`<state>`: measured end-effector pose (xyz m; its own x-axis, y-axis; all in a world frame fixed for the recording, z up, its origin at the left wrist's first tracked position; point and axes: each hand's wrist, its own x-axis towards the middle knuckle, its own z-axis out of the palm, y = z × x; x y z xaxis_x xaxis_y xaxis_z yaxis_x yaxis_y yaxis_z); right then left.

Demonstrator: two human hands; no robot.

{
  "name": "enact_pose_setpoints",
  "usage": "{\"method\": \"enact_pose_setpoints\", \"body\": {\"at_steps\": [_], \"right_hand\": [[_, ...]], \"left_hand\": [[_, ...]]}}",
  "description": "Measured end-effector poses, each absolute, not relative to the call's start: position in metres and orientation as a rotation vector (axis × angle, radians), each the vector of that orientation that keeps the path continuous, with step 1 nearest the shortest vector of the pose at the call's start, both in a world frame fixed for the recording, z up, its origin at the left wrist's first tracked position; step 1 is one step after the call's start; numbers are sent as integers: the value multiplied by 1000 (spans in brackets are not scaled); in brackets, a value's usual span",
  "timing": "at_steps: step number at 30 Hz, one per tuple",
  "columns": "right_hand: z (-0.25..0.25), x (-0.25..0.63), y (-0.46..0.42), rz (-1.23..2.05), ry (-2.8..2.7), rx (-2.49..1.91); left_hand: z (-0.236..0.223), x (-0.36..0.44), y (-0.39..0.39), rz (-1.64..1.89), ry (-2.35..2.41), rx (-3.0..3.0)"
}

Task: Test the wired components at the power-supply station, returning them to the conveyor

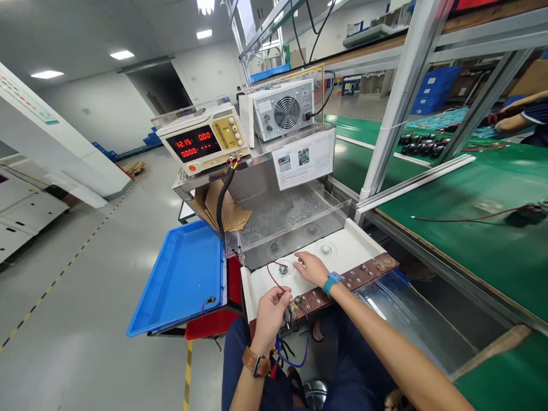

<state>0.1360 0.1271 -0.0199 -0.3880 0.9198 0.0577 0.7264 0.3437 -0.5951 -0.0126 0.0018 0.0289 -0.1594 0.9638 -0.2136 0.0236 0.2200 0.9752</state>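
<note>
My left hand [270, 311] is closed in a pinch on a thin red wire [271, 275] close to a brown terminal strip [351, 279]. The wire arcs up to a small round circuit board [283, 269] lying in a recess of a white fixture plate [342, 251]. My right hand [311, 268] rests on that plate just right of the board, its fingers stretched and pressing down beside it. A teal watch sits on the right wrist, a brown-strapped one on the left. Blue and black leads [295, 357] hang below the strip.
A power supply [204, 140] with red digits and a fan-fronted box [283, 109] stand on a metal enclosure [291, 214]. A blue tray [182, 277] holding one small wired part [209, 300] lies to the left. Green benches and another person's arm [520, 114] are to the right.
</note>
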Motion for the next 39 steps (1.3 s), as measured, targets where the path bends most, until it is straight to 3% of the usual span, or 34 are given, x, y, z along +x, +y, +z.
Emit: {"method": "enact_pose_setpoints", "body": {"at_steps": [9,39], "right_hand": [[-9,165,70,497,-2387,-1489],[-8,163,76,651,-2379,-1482]], "left_hand": [[-4,-10,37,1045,1557,1206],[-10,-9,33,980,1601,1332]]}}
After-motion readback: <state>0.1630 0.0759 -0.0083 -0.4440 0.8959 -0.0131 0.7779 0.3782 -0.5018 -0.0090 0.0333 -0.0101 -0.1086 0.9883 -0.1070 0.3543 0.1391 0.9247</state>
